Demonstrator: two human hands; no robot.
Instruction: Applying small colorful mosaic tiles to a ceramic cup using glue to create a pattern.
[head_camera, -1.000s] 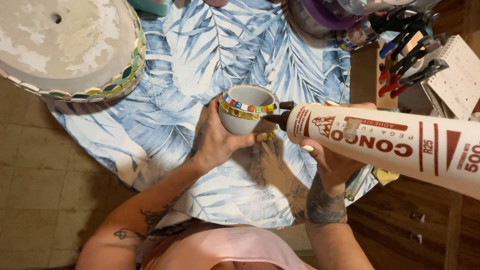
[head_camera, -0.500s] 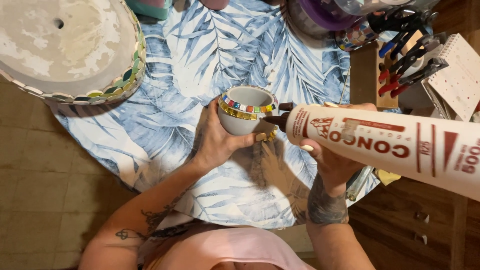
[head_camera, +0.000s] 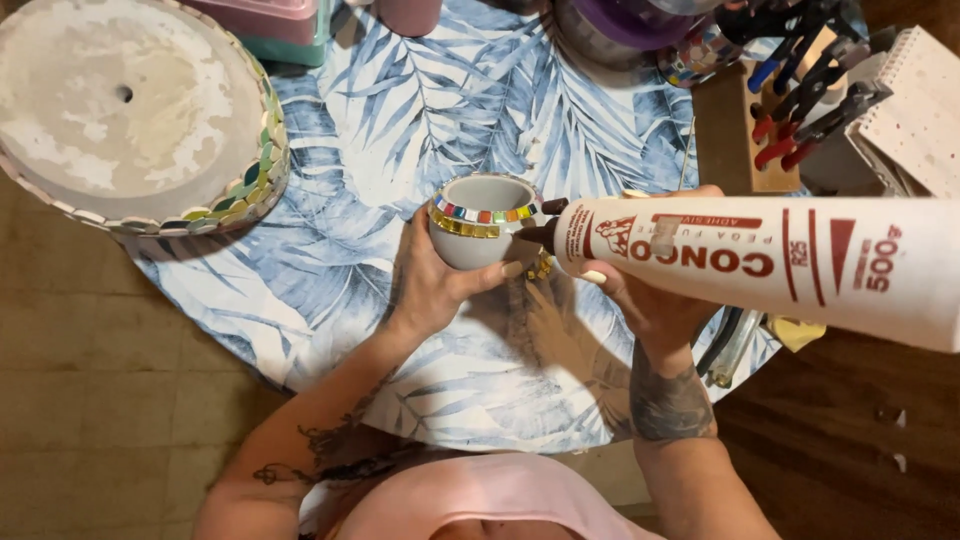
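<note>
the left hand (head_camera: 430, 285) cups a small round grey pot (head_camera: 482, 220) of smooth matte clay, its rim banded with glossy square mosaic tiles in many colours, the grip wrapped under and around the pot's side with fingers curled and wrist bent upward. the right hand (head_camera: 645, 295) has its grip closed around a big white plastic glue bottle (head_camera: 760, 265) held sideways, its dark tapered nozzle touching the pot's rim just beside the left grip. beyond both grips lies the leaf-printed worktop (head_camera: 400, 130), and well away from the left grip a large rough plaster disc (head_camera: 120, 110) edged with tiles.
</note>
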